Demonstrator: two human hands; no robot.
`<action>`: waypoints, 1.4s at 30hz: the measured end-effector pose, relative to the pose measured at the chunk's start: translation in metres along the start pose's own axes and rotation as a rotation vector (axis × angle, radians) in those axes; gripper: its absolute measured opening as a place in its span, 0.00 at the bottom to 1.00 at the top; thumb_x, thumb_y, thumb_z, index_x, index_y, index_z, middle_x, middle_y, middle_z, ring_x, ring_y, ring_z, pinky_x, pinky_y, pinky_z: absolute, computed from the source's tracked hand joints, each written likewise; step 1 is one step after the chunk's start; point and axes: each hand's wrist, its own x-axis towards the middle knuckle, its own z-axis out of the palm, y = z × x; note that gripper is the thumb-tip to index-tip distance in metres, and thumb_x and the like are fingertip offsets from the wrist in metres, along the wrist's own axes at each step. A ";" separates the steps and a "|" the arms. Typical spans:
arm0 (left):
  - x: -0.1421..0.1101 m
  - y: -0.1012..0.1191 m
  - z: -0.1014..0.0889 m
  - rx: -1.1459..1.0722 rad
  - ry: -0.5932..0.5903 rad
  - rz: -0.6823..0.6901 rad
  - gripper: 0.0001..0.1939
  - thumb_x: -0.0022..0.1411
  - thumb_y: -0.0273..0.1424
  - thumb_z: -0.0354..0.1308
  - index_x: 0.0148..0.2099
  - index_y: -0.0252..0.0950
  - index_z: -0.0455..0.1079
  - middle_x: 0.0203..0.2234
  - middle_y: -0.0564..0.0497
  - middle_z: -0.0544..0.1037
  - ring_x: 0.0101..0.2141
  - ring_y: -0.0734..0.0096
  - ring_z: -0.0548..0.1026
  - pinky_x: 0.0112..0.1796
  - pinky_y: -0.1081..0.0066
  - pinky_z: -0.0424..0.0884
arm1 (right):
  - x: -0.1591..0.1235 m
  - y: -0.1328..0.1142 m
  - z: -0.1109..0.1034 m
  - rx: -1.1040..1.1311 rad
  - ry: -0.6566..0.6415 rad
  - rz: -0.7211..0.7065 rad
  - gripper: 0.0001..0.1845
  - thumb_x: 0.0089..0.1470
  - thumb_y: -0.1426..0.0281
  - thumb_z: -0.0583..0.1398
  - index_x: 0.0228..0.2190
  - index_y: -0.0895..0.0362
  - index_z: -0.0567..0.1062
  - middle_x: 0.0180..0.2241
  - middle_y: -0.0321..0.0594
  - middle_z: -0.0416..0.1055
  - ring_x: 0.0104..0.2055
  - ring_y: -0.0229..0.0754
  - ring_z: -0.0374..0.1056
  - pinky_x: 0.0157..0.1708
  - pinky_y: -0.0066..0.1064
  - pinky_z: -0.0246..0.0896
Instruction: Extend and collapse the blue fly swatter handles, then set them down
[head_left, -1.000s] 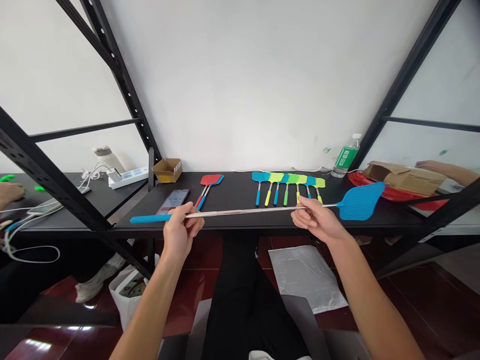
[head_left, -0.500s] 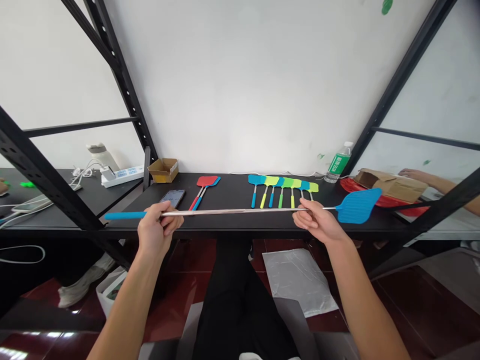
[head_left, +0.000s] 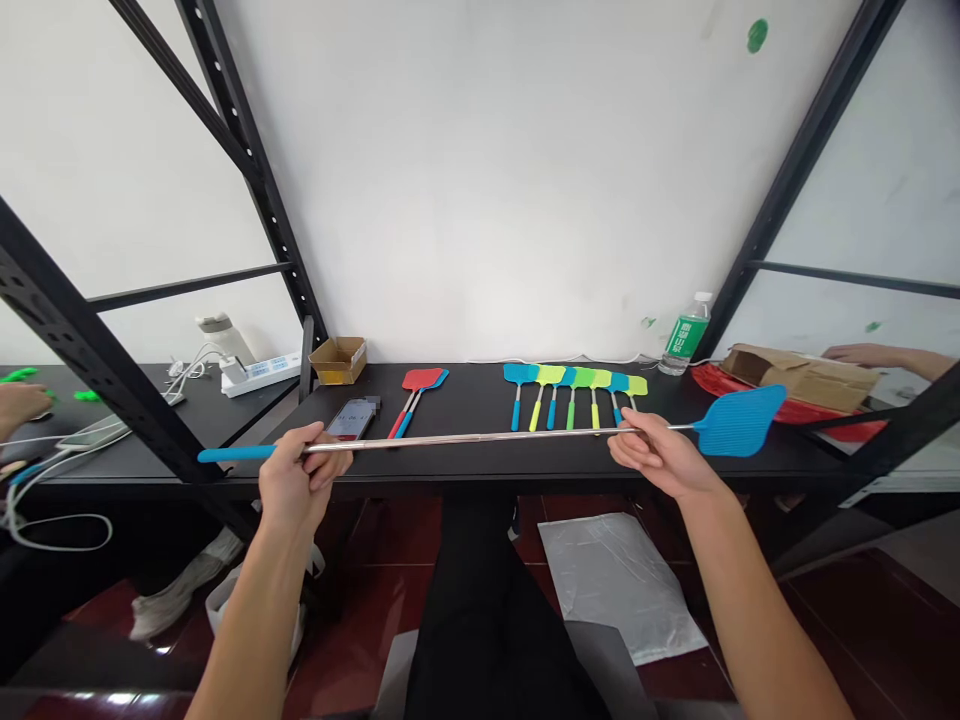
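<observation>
A telescopic fly swatter (head_left: 480,438) lies level across my view, just above the front edge of the black table (head_left: 465,470). It has a long metal shaft, a blue handle (head_left: 232,454) at the left end and a blue mesh head (head_left: 739,422) at the right end. My left hand (head_left: 300,470) is closed on the shaft next to the handle. My right hand (head_left: 660,455) pinches the shaft between its fingers, a little way from the head.
Behind the shaft are a smartphone (head_left: 351,418), a red-and-blue swatter pair (head_left: 420,390) and a row of several colored swatters (head_left: 570,395). A cardboard box (head_left: 337,360), water bottle (head_left: 685,335) and red tray (head_left: 780,395) stand farther back. A co-worker's hand (head_left: 862,353) shows at right.
My hands have drawn farther apart along the shaft. The metal shaft looks longer between the blue handle and head. The view has also shifted slightly.
</observation>
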 end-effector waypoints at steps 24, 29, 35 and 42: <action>0.015 0.006 -0.052 -0.008 0.043 0.005 0.25 0.58 0.33 0.57 0.13 0.41 0.52 0.05 0.57 0.49 0.10 0.76 0.49 0.20 0.67 0.57 | -0.002 0.001 -0.036 -0.022 0.036 -0.002 0.33 0.67 0.56 0.59 0.12 0.53 0.63 0.11 0.29 0.41 0.18 0.37 0.45 0.25 0.34 0.45; 0.013 0.009 -0.053 0.005 0.052 -0.021 0.25 0.60 0.33 0.56 0.14 0.40 0.52 0.06 0.56 0.49 0.11 0.76 0.50 0.20 0.69 0.57 | -0.004 0.000 -0.038 -0.025 0.039 -0.008 0.32 0.66 0.56 0.59 0.12 0.53 0.64 0.11 0.29 0.41 0.18 0.37 0.45 0.25 0.34 0.46; 0.012 0.012 -0.054 0.012 0.070 -0.032 0.26 0.63 0.31 0.53 0.14 0.39 0.50 0.06 0.56 0.48 0.12 0.76 0.50 0.21 0.69 0.59 | -0.002 0.000 -0.030 0.046 0.063 0.013 0.32 0.64 0.57 0.61 0.11 0.54 0.63 0.10 0.29 0.40 0.18 0.36 0.46 0.24 0.34 0.47; 0.011 0.015 -0.047 -0.072 0.095 -0.007 0.24 0.65 0.35 0.54 0.17 0.37 0.56 0.09 0.56 0.52 0.14 0.76 0.53 0.23 0.72 0.59 | 0.005 -0.002 -0.015 0.208 0.120 0.018 0.28 0.59 0.57 0.65 0.13 0.55 0.67 0.12 0.30 0.45 0.18 0.35 0.48 0.22 0.31 0.50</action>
